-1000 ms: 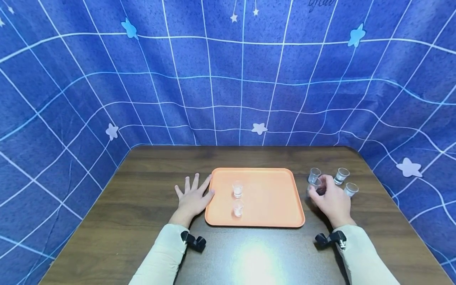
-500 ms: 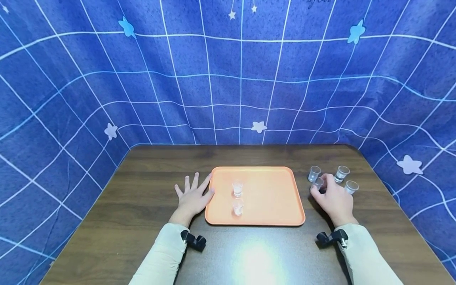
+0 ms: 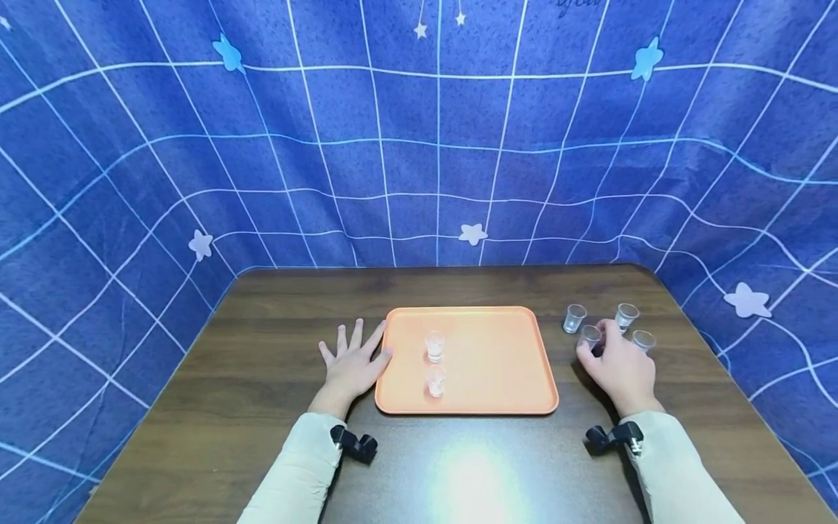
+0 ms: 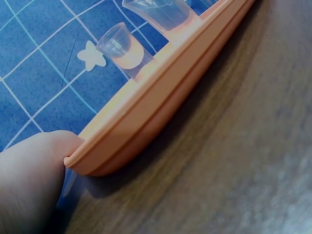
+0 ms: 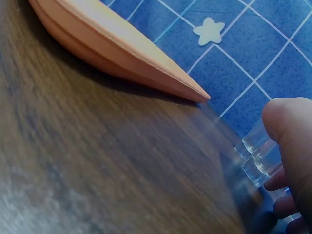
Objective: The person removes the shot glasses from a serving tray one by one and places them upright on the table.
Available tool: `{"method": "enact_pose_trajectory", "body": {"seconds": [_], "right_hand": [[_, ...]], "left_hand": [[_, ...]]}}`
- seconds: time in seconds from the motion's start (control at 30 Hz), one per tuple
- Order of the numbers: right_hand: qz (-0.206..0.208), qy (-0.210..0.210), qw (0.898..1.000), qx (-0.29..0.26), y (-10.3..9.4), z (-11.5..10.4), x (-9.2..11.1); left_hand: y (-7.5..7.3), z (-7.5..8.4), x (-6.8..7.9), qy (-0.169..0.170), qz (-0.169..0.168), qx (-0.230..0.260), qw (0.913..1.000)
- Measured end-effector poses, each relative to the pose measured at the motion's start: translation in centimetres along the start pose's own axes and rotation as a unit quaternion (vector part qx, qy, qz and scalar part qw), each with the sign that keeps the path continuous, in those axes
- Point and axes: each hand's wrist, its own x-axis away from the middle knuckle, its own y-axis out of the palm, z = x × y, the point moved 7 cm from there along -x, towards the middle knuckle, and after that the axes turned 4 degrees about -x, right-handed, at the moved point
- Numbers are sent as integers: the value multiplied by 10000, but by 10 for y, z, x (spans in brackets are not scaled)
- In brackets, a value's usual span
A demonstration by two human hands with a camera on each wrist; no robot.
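Observation:
My left hand lies with fingers spread on the table, its thumb resting on the left rim of an orange tray. Two clear shot glasses stand upright on the tray's left part, a far one and a near one. To the right of the tray, my right hand pinches a shot glass between thumb and fingers; the hand partly covers it. Around that hand stand other shot glasses: one at the back left, one at the back right and one at the right.
The brown wooden table ends at a blue curtain with a white grid and stars, which hangs behind and along both sides. A bright light reflection lies on the table in front of the tray.
My right hand and the shot glass in it have shifted slightly to the right, away from the back left glass. The left hand and tray stay in place; the head view drifts a little.

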Motion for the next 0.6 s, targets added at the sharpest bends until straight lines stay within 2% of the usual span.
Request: {"method": "enact_pose_trajectory", "body": {"seconds": [0.2,0.33,0.43,0.5,0.6], "right_hand": [[134,-132,9998,-19,-2,-7,1],[585,-341,9976,-121,-9,-20,2],[1276,-820,9883,-150,-18,-35,4],[1766,-1209,9767,-156,-24,-46,4],[2142,-1688,9619,-191,-25,-60,1]], "left_hand": [[-4,1,4,0,79,12,10000],[-3,0,3,-29,79,19,10000],[-3,0,2,-14,83,-5,10000],[-2,0,1,-11,51,-54,10000],[-2,0,0,-6,52,-68,10000]]}}
